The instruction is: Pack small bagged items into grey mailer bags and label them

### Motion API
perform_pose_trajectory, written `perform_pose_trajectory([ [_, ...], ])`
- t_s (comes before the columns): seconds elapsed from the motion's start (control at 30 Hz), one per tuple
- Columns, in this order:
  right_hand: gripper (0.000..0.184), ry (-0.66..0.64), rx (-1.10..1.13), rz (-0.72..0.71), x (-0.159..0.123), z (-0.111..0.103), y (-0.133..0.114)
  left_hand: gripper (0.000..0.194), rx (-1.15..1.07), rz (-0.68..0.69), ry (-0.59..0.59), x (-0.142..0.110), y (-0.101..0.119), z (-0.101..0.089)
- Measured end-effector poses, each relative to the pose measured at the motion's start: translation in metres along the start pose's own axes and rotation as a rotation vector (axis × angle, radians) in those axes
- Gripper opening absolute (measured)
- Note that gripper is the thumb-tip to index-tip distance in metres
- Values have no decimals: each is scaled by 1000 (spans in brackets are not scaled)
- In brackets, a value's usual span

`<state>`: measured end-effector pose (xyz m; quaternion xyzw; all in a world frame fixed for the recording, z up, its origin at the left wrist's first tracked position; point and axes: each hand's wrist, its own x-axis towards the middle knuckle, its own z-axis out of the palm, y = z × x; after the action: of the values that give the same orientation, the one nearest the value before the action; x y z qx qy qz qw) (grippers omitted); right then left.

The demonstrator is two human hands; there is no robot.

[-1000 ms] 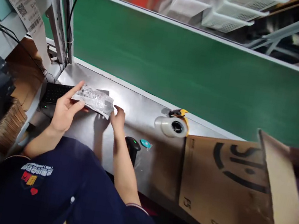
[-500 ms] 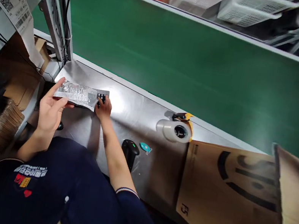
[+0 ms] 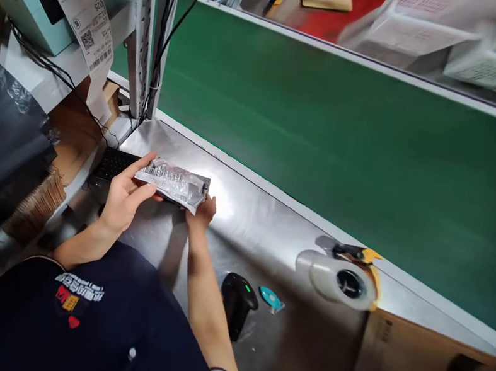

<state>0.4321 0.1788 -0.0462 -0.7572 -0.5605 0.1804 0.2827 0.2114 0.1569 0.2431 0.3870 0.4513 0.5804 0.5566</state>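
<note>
A crinkled, shiny packet (image 3: 174,183) bears a barcode towards its nine o'clock end. The left hand (image 3: 128,196) holds it nearly level over a black keyboard (image 3: 113,165).

My one view looks out from my head, forward and steeply down, with my navy shirt (image 3: 132,325) close below at the lower left of the frame. My left hand (image 3: 126,196) and right hand (image 3: 203,213) sit within arm's reach, left of centre, over the worktop (image 3: 248,211). The view leans, so the green surface (image 3: 332,143) beyond slopes down toward the right edge.
</note>
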Motion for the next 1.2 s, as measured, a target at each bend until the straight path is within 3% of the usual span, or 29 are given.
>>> perform_pose_trajectory([
  [0.1,50,-45,113,76,-8,2,13,63,-3,7,-19,-3,3,-2],
  [0.2,50,-76,188,8,-19,1,25,64,25,19,-43,-8,7,-4],
  [0.37,54,-42,27,1,-34,0,38,62,53,51,-19,-13,11,-4],
  [0.6,46,-42,-98,-92,-2,9,23,59,28,52,3,-15,11,0],
  [0.73,40,-41,-95,-57,13,12,16,59,8,59,37,-14,12,-2],
  [0.93,43,50,-57,49,11,16,24,61,-21,21,21,-10,7,-4],
  [1.2,49,-4,206,122,6,13,28,61,-29,-3,15,-8,8,-1],
])
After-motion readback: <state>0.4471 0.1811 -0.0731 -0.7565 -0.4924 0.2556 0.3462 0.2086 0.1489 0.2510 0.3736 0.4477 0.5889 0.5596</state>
